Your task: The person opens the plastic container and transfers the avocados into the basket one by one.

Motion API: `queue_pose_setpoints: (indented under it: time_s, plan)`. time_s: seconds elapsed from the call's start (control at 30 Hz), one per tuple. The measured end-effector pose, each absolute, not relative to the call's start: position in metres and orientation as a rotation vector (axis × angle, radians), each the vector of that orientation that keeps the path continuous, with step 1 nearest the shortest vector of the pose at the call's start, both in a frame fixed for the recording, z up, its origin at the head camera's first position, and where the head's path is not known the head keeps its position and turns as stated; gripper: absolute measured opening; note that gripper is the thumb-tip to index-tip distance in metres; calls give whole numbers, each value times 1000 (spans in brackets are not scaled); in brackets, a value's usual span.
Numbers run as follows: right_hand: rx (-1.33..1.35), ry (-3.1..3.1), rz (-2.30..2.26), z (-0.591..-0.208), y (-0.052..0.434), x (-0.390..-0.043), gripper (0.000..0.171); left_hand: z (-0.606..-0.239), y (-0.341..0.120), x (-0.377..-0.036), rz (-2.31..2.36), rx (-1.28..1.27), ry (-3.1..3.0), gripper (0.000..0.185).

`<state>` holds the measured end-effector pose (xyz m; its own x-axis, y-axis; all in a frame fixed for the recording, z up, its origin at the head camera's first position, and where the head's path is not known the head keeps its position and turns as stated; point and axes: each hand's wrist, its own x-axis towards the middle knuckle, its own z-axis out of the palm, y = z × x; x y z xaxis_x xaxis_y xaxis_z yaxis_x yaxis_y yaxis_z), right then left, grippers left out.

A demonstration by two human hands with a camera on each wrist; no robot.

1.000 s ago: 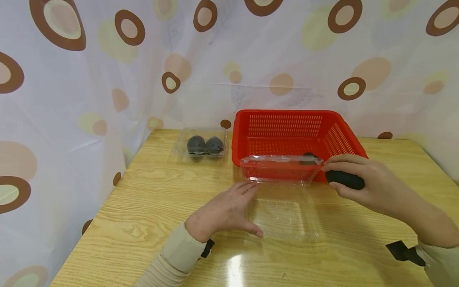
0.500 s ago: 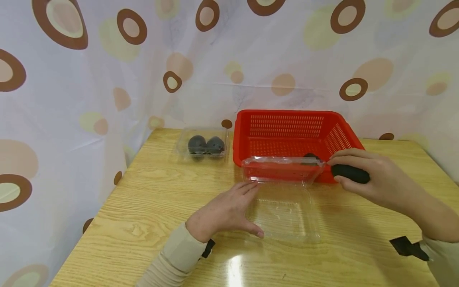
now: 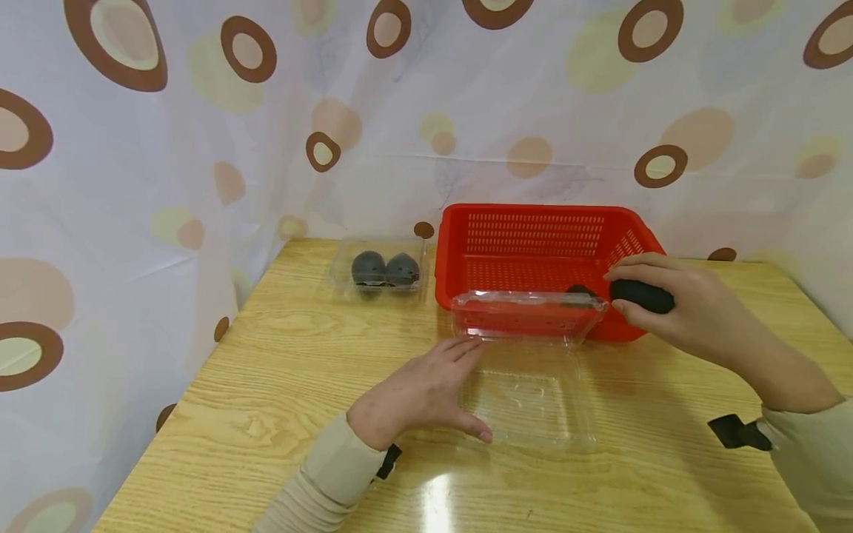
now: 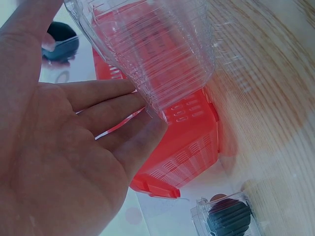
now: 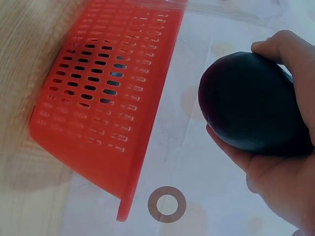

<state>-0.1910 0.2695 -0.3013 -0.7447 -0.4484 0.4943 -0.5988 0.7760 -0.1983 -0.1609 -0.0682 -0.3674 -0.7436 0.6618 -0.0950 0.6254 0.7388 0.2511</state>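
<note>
My right hand (image 3: 693, 307) grips a dark, egg-shaped avocado (image 3: 642, 296), thumb on one side and fingers over the other. It is held up over the front right corner of the red basket (image 5: 98, 98). A clear plastic clamshell box (image 3: 526, 407) lies unfolded on the table, its lid (image 3: 526, 317) standing up against the basket's front. At the box's left side, my left hand (image 3: 426, 392) is spread with thumb apart; in the left wrist view its straight fingers (image 4: 123, 105) touch the clear plastic edge. Another dark avocado (image 3: 580, 295) lies inside the basket, partly behind the lid.
A second clear box (image 3: 340, 277) with dark avocados (image 3: 369, 268) inside stands at the back left, beside the basket. A patterned curtain (image 3: 413, 111) hangs behind the wooden table (image 3: 300, 355).
My right hand shifts slightly right, then rises and moves back left over the basket's corner, still gripping the avocado. My left hand stays in place at the clear box.
</note>
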Motion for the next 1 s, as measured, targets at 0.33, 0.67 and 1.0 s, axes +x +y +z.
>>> queue_pose_setpoints:
  time_s: [0.33,0.67,1.0]
  plan:
    - [732,-2619,479,-306,267,-210,36,-367,-68,-162,316,1047,2762,118]
    - [651,-2688,500,-316,266,-228,28,-367,-69,-163,311,1025,2753,118]
    - [605,-2774,526,-332,268,-240,29,-368,-69,-162,334,1037,2745,118]
